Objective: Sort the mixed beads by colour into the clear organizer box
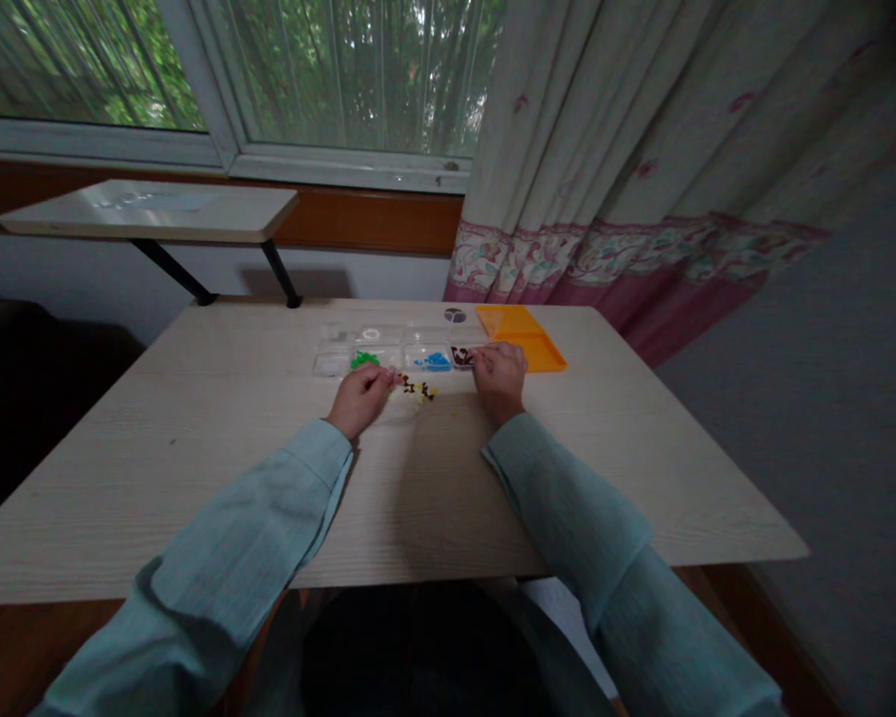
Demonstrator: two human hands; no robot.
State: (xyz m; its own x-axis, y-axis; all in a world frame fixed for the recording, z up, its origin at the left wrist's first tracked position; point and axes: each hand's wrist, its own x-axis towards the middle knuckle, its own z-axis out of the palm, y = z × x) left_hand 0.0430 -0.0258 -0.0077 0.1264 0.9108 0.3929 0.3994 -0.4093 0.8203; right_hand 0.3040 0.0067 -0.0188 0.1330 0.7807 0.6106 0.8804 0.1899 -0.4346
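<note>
My left hand (364, 392) is closed, its thumb and fingertips pinched at one end of a short strand of dark brown and yellow beads (418, 388) that lies just above or on the table. My right hand (500, 376) reaches into the right part of a clear compartment box (332, 362), fingertips pinched together by the dark brown beads (461, 355). Whether a bead sits between them is too small to tell. In the same box, green beads (364, 359) lie on the left and blue beads (434, 362) in the middle.
An orange tray (542, 352) lies beyond my right hand. Near the back edge of the wooden table (448, 498) is a dark round mark (455, 315). A small raised shelf (156, 211) stands at the back left. A curtain (567, 179) hangs behind, beside the window.
</note>
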